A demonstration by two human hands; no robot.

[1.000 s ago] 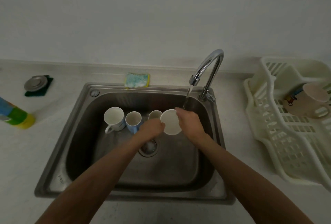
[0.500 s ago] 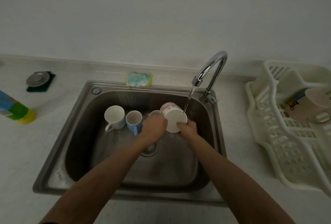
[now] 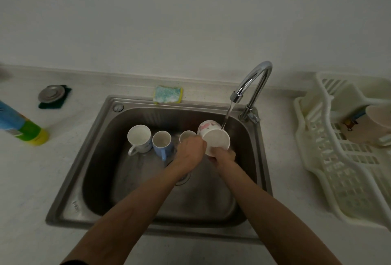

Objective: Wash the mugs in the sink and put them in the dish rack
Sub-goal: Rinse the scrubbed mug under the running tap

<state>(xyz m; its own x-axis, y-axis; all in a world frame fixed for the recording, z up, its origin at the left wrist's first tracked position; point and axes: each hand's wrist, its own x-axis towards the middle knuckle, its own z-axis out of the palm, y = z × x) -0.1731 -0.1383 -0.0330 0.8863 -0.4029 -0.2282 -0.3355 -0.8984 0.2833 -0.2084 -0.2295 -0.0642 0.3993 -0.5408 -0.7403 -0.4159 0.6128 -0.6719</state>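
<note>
Floral mug (image 3: 213, 137) held between both grips over sink (image 3: 88, 159). It is tilted, mouth toward person, so stream (image 3: 227, 116) from faucet (image 3: 257, 82) strikes rim above right grip (image 3: 224, 155).
Right grip wraps mug from below, bearing weight.
Left grip (image 3: 190, 148) curls on mug side, likely steadying; handle hidden.
White mug (image 3: 139, 137), blue mug (image 3: 161, 143) and small mug (image 3: 187, 134) stand just beyond left grip, unwashed by appearance.
Dish rack (image 3: 338, 169) lies well right of right grip.
Judged step: rinse.
</note>
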